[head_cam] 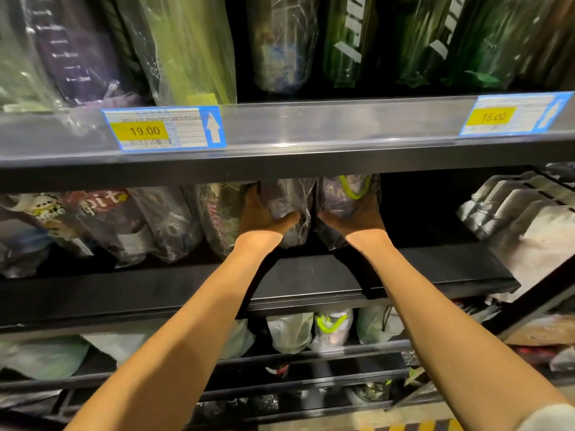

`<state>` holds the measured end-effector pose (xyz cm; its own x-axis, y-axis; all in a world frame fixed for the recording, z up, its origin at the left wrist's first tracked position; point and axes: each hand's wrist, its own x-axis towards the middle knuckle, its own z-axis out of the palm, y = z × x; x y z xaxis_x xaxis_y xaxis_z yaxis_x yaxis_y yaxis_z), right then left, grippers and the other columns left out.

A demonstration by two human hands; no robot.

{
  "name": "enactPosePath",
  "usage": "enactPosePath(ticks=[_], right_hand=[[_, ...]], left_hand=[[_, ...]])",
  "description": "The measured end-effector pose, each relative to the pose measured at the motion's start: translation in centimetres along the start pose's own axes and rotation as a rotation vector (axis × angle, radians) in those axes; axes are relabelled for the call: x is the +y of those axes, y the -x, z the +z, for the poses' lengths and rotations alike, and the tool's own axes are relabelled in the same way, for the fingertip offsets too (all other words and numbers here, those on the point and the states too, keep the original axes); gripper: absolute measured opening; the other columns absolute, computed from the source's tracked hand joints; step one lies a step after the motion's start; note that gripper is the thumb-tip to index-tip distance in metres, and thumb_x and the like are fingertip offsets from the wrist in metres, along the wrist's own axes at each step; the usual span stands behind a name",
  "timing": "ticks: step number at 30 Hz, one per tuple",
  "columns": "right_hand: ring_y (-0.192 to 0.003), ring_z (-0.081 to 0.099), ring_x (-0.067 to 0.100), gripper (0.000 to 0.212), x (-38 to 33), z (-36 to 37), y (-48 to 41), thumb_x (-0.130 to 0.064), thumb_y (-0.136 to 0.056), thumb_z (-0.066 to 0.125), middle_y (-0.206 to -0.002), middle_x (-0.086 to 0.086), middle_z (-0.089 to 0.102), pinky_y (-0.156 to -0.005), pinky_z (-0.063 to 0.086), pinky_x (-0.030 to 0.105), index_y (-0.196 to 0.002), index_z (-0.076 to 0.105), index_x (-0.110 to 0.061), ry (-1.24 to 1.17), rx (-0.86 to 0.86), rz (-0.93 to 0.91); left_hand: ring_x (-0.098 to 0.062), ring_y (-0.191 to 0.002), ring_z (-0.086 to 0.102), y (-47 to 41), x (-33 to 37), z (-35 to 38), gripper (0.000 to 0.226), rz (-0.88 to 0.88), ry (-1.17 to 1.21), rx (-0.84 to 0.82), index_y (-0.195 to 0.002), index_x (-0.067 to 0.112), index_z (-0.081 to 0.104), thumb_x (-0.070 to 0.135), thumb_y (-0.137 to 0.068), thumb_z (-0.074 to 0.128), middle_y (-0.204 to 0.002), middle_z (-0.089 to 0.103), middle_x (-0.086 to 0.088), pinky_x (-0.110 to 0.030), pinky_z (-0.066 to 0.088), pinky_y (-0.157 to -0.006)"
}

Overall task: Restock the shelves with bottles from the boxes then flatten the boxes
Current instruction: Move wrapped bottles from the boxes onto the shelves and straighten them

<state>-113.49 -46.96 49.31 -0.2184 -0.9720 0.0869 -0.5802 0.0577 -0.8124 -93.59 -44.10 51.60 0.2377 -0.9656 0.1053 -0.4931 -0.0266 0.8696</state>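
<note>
Clearly restocking: left hand (264, 216) is clasping the left bottle (291, 197), right hand (356, 216) the right bottle (345, 194) at its 3 o'clock, over the shelf (311, 275); next, seating both upright, then releasing.

19.00 tag (161, 129) left, 16.00 tag (514, 115) right; silver pouches (510, 213) lower right
</note>
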Motion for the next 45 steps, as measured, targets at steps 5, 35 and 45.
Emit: enactPosePath(ticks=[5,35,45], right_hand=[[-0.150,0.035,0.032,0.115,0.0,-0.7,2.1,-0.062,-0.075,0.083,-0.165,0.012,0.033,-0.121,0.033,0.044,-0.161,0.026,-0.013,0.066,0.022,0.036],[-0.129,0.044,0.037,0.071,-7.7,24.0,39.1,-0.055,-0.095,0.057,-0.143,0.010,0.045,-0.103,0.040,0.048,-0.149,0.035,-0.014,0.775,-0.484,-0.147],[-0.114,0.055,0.037,0.061,2.8,38.2,47.7,-0.043,-0.091,0.058,-0.129,0.017,0.054,-0.091,0.049,0.044,-0.139,0.050,-0.007,0.823,-0.807,-0.069]], left_hand=[[-0.030,-0.145,0.042,1.7,1.0,-1.6,0.099,-0.051,-0.190,-0.086,-0.161,0.017,0.026,0.049,-0.086,0.080,-0.163,0.037,-0.006,-0.036,0.035,-0.115],[-0.035,-0.124,0.056,24.9,-27.1,-29.5,0.052,-0.250,-0.840,-0.414,-0.133,0.017,0.058,0.052,-0.095,0.060,-0.135,0.061,-0.011,-0.048,0.050,-0.102],[-0.030,-0.130,0.059,32.5,-45.5,-27.6,0.068,-0.509,-0.811,-0.662,-0.156,0.022,0.033,0.050,-0.100,0.057,-0.150,0.055,-0.005,-0.042,0.052,-0.106]])
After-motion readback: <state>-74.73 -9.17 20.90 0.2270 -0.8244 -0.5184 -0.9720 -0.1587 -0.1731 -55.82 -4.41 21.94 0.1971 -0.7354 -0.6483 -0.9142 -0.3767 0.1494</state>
